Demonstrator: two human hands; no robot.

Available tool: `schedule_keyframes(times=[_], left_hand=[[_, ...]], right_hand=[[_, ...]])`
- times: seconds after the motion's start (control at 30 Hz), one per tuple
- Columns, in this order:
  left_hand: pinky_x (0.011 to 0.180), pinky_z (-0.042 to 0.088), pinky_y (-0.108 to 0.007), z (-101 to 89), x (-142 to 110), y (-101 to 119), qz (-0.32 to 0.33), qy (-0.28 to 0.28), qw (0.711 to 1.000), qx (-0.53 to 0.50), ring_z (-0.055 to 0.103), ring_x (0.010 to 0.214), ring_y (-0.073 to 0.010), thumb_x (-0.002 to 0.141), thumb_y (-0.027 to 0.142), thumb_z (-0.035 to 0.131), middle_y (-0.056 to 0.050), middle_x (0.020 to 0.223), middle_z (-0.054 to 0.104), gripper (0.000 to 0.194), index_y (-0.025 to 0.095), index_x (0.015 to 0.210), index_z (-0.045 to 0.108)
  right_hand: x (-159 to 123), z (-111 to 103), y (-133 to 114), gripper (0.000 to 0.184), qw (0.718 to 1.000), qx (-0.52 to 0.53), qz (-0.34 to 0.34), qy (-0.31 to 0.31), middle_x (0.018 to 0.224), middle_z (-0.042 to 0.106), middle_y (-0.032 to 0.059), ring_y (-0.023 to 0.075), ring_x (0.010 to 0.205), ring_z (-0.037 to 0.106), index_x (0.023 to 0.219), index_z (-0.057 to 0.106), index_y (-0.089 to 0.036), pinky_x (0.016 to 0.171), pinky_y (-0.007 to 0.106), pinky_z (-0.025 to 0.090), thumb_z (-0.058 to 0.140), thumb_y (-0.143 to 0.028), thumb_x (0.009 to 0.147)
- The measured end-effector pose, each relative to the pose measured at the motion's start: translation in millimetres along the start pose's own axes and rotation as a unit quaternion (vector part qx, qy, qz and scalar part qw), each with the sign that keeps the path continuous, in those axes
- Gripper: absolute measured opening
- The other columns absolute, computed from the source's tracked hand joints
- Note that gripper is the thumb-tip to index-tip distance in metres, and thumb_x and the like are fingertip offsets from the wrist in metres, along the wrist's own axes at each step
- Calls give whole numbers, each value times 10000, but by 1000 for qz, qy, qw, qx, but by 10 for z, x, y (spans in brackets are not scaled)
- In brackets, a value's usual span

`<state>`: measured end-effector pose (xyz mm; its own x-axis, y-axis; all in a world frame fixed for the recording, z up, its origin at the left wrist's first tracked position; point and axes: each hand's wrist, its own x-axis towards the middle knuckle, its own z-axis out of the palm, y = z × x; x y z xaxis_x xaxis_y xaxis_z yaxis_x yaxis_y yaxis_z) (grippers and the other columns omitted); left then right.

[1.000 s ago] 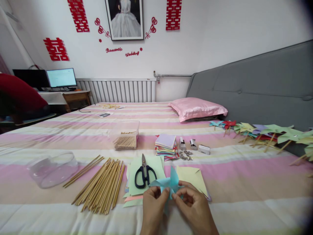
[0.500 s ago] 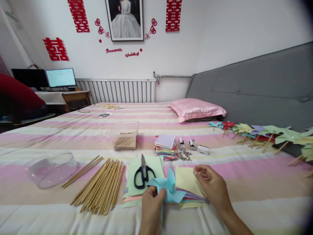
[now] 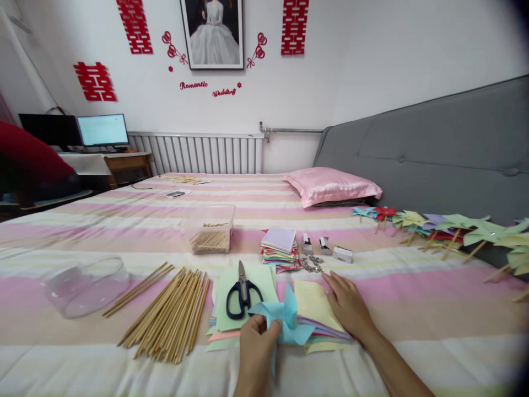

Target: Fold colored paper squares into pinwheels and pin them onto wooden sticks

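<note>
My left hand (image 3: 257, 342) is closed on a light blue paper pinwheel (image 3: 285, 320), thumb pressed at its middle. My right hand (image 3: 349, 306) stretches forward with its fingers extended, fingertips beside a scatter of small shiny metal pieces (image 3: 312, 263), too small to name for sure. Its palm is over the right edge of a stack of cream and coloured paper sheets (image 3: 316, 303). Black-handled scissors (image 3: 243, 292) lie on green paper (image 3: 264, 281) left of the pinwheel. Beyond stands a pile of coloured paper squares (image 3: 279, 242).
Wooden sticks (image 3: 169, 317) lie at left beside a clear plastic container (image 3: 88, 286). A clear box (image 3: 212, 231) holds more thin sticks. Small white boxes (image 3: 343, 253) stand near the metal pieces. Finished pinwheels (image 3: 450, 223) line the right side. A person in red (image 3: 31, 160) is at far left.
My right hand has moved forward and slightly left, from the paper stack's edge to the metal pieces, its fingers straightening. My left hand keeps the pinwheel in place.
</note>
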<state>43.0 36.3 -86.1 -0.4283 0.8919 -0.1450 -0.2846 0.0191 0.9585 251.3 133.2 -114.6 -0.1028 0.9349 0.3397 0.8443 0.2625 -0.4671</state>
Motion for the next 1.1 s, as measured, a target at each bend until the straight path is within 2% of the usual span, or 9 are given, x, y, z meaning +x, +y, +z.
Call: schedule_keyframes(times=[0.17,0.37,0.53,0.73,0.93,1.1], left_hand=[[444,359,-212,9,2,-31,10,-4,1000,5,480,436,-113,522,246,651,22,421,517,152,151,462,547],[437,350,-221,7,8,-37,21,-5,1000,11,456,418,-111,507,239,663,40,390,468,180,161,435,519],[429,346,-220,-2,15,-38,19,0,1000,6,448,401,-107,485,234,699,54,367,441,213,164,407,513],[409,333,-212,-21,25,-49,18,4,1000,11,449,398,-105,488,222,712,42,381,474,200,160,418,536],[421,343,-210,-7,12,-34,19,5,1000,11,452,402,-102,498,238,713,26,393,513,178,147,441,570],[437,346,-207,13,-9,-10,24,4,1000,-3,469,423,-105,511,252,684,5,422,545,159,129,474,592]], right_hand=[[68,22,25,480,998,-19,-50,-38,1384,426,87,248,1195,416,1287,475,-222,970,425,345,384,-189,817],[154,21,35,466,996,0,-81,-37,1269,549,65,217,1097,484,1224,540,-204,956,378,363,390,-148,786],[146,-10,11,355,997,45,-70,-3,1070,645,84,215,1013,542,1045,632,-162,909,349,407,392,-154,784],[135,-23,21,220,993,114,-17,41,861,707,54,232,846,625,820,679,-203,796,353,472,473,-248,755],[90,-66,57,269,972,197,89,94,878,736,79,265,820,670,878,698,-200,776,382,491,536,-362,735],[44,-63,143,373,927,290,191,140,727,747,92,251,644,697,926,685,-139,641,357,543,576,-425,712]])
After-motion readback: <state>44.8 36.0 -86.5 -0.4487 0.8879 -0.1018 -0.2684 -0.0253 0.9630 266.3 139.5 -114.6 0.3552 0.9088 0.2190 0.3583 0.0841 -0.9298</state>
